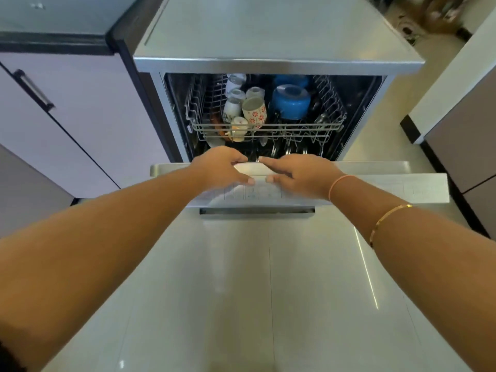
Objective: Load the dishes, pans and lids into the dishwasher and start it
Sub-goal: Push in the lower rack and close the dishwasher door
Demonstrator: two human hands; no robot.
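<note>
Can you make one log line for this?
left hand: holds door top | right hand: holds door top | door: partly open | rack: cups, blue pot

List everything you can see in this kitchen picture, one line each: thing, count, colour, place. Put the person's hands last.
dishwasher: one, silver, centre
door: one, silver, partly open, nearest the camera
upper rack: one, grey wire, inside the dishwasher
pots: two, blue, rack's right half
flowered cup: one, cream with red flowers, rack's left half
other cups: several, pale, around it
cabinet: one, lilac, left
bracelets: two, pink and gold, right forearm
left hand: grips the door's top edge
right hand: grips the same edge
</note>
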